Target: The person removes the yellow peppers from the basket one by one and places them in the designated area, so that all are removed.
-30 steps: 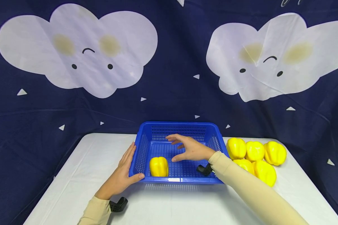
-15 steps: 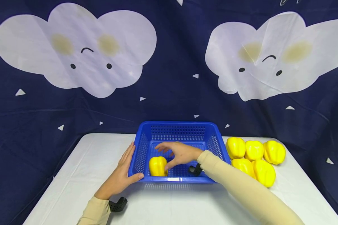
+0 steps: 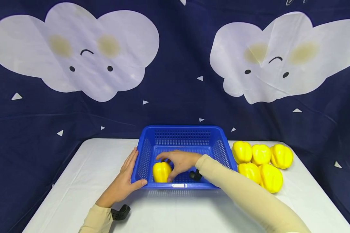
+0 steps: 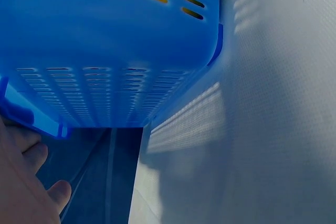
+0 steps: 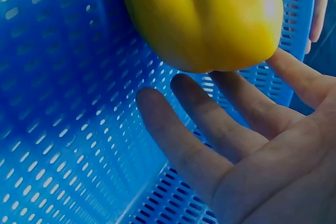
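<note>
A yellow bell pepper [image 3: 161, 172] sits in the front left corner of a blue plastic basket [image 3: 179, 185]. My right hand [image 3: 179, 161] reaches into the basket around this pepper, thumb at its near right side and fingers over its far side. In the right wrist view the fingers are spread and fairly straight, the index fingertip meeting the side of the pepper [image 5: 205, 19]. My left hand [image 3: 121, 184] rests against the basket's left side, its fingers along the rim and its thumb at the front corner. The left wrist view shows part of that hand [image 4: 26, 177] beside the basket wall.
Several more yellow bell peppers [image 3: 261, 155] stand grouped on the white table [image 3: 175, 213], right of the basket. A dark blue cloth [image 3: 177, 81] with clouds hangs behind the table. Black wrist cameras [image 3: 121, 212] are worn on both wrists.
My right hand has moved left and down inside the basket, from its middle to the bell pepper. The left hand stays at the basket's side. The head view has shifted slightly.
</note>
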`<state>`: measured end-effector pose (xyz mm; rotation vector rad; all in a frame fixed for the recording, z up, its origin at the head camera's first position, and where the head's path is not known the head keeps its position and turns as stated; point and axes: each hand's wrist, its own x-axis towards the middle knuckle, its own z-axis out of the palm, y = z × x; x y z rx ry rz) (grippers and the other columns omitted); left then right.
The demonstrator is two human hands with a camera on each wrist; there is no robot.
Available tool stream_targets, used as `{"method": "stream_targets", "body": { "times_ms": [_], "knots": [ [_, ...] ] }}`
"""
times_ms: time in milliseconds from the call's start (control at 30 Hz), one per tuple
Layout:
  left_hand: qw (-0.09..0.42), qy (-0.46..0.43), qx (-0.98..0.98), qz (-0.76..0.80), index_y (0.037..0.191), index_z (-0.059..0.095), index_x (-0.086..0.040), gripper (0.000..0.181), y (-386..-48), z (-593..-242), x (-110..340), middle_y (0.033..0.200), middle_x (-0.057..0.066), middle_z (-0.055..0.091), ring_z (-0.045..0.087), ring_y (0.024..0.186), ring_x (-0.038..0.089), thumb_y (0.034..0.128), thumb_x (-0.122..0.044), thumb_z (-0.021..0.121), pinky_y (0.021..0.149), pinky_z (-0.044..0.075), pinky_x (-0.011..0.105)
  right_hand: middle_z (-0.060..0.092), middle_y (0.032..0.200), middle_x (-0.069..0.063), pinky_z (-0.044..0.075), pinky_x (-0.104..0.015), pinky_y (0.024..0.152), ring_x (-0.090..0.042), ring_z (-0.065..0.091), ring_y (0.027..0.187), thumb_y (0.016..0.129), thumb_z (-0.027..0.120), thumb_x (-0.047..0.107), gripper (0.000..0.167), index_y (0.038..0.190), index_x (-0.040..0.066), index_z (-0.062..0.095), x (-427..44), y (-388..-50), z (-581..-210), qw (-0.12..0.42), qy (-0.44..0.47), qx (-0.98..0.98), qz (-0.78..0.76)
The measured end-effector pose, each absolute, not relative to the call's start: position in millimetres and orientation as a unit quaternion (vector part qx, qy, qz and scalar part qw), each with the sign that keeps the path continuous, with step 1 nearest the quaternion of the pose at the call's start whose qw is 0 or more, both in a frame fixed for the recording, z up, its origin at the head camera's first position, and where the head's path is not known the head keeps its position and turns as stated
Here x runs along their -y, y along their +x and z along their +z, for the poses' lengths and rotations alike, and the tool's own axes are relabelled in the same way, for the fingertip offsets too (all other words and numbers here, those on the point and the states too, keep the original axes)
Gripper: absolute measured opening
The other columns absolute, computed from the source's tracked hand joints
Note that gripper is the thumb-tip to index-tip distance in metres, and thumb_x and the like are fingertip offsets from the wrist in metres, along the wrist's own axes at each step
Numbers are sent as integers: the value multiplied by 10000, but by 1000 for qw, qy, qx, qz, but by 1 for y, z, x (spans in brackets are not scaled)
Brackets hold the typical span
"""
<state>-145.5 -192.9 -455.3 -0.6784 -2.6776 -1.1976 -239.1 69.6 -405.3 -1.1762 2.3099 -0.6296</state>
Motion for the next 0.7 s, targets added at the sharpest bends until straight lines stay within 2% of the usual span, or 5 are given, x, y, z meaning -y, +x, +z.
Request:
{"method": "stream_targets", "body": {
  "times_ms": [367,700],
  "knots": [
    [65,-220,889,-397,1621,69,-73,1026,-145,-456,192,1693,73,-21,48,1529,374,883,-266,755,1097,156,752,604,1321,16,491,-217,924,-86,579,1086,772,887,321,777,1431,158,508,-64,-238,-407,230,-429,-851,-199],
    [67,-225,886,-400,1618,74,-59,1023,-145,-455,192,1693,47,-31,46,1529,373,879,-250,755,1097,156,753,608,1294,45,488,-222,915,-75,569,1053,775,885,306,739,1405,166,525,-62,-237,-409,228,-434,-852,-187]
  ]
}}
